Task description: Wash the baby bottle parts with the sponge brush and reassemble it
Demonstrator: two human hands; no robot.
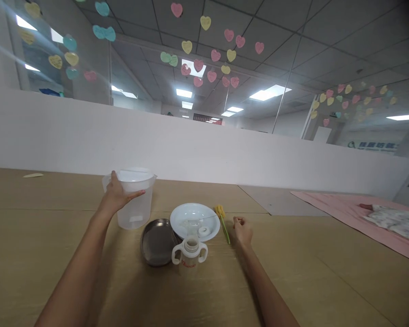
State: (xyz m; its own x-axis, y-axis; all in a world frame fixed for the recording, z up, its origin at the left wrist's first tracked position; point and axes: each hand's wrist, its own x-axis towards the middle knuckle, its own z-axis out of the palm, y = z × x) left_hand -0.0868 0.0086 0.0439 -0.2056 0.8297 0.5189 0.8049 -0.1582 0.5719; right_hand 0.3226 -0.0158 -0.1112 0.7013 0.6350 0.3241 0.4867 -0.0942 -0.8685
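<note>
My left hand (117,195) is at the left side of a clear plastic pitcher (135,206), its thumb and a finger spread apart against it. My right hand (242,230) is closed, right of a yellow-tipped brush with a green handle (224,227); whether anything is between its fingers is too small to tell. Between the hands, a white bowl (177,220) holds a clear piece and a small white ring-like part. An open bottle with two white handles (190,254) stands in front of the bowl, beside an oval metal tray (157,243).
Brown covering (293,272) lies under everything. At the right is a pink cloth (327,206) with patterned fabric (395,220) on it. A white wall (191,154) runs behind, below glass with heart-shaped notes. A pale flat piece (33,175) lies at the far left.
</note>
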